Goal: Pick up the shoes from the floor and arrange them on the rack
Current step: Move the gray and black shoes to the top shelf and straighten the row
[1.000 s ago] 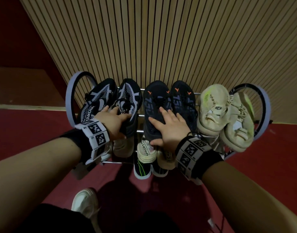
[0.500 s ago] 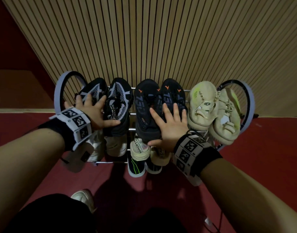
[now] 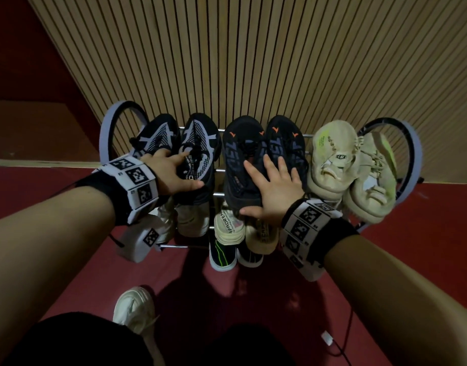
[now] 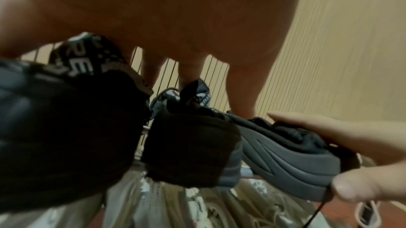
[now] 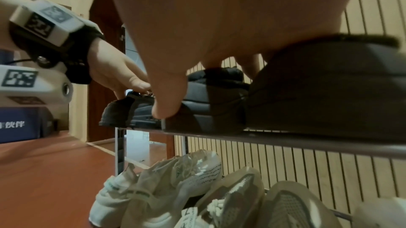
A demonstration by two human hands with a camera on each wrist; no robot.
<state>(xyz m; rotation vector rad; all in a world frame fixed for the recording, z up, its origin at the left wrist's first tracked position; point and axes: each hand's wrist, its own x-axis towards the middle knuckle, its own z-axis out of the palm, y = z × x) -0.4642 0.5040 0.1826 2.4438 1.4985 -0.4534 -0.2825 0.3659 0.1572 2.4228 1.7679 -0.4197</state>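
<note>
The rack's top shelf holds three pairs, toes toward the wall. On the left is a black-and-white pair [image 3: 200,143], in the middle a black pair with orange marks [image 3: 243,143], on the right a beige pair [image 3: 332,157]. My left hand [image 3: 171,173] rests on the black-and-white pair, fingers stretched over the right shoe's tongue and thumb against its side. My right hand [image 3: 274,191] lies flat with spread fingers on the black pair, its thumb [image 5: 167,103] at the heel. The left wrist view shows that pair's grey sole [image 4: 285,153] under the right hand's fingers [image 4: 329,127].
The rack [image 3: 185,246] has round hoop ends [image 3: 108,128] and stands against a slatted wooden wall. Its lower shelves hold cream shoes [image 3: 228,225] and a black shoe with a green stripe [image 3: 222,256]. My own white shoe [image 3: 134,305] and a cable [image 3: 330,339] are on the red floor.
My left hand has slid right, from the left shoe of the black-and-white pair onto the right one. The right hand stays flat on the black pair.
</note>
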